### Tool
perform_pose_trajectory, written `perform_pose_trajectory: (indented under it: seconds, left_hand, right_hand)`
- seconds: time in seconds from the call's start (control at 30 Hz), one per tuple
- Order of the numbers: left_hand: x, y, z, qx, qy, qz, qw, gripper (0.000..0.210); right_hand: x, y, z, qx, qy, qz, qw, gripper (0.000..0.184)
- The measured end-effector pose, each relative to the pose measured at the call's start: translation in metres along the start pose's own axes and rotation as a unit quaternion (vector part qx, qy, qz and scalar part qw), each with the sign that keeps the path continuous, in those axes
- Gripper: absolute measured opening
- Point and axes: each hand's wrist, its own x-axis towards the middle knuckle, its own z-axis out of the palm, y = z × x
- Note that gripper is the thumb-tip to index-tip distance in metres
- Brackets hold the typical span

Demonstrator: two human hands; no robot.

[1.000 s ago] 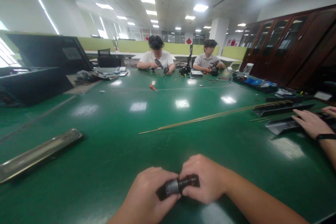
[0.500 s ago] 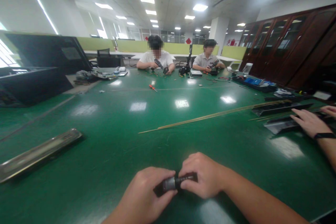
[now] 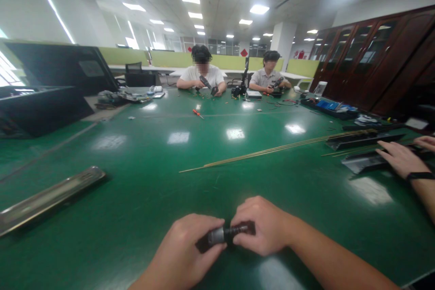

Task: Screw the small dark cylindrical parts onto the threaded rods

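Note:
Low in the middle of the view, both hands hold a dark, elongated object with a grey cylindrical section point(image 3: 216, 235) and a narrower ribbed black end; its exact kind is unclear. My left hand point(image 3: 190, 244) wraps round the thicker grey part, thumb and fingers on opposite sides. On the right, my right hand point(image 3: 260, 226) pinches the narrow ribbed end between thumb and fingers. The palms hide parts of the object at both ends. Beneath the hands is the glossy green tabletop point(image 3: 142, 208).
A long metal channel point(image 3: 50, 201) lies at the left. Thin brass-coloured rods point(image 3: 258, 154) reach toward black trays point(image 3: 360, 163) at the right, near another person's hand point(image 3: 399, 157). Farther off are a red screwdriver point(image 3: 197, 113) and two seated people holding tools.
My left hand has shifted slightly left with the grey part, and the gap between my hands is a little wider. The right hand has hardly moved.

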Motion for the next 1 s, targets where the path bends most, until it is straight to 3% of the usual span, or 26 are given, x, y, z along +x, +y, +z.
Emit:
perform_pose_trajectory:
  seconds: [0.33,1.0]
  left_hand:
    - [-0.002,-0.003,0.001,0.009,0.000,-0.002,1.000,0.033]
    - [-0.001,-0.010,-0.005,0.040,0.007,0.012,0.999,0.033]
  right_hand:
    - [0.001,0.001,-0.002,0.007,0.023,0.001,1.000,0.013]
    - [0.002,0.003,-0.008,0.032,-0.003,0.035,0.999,0.015]
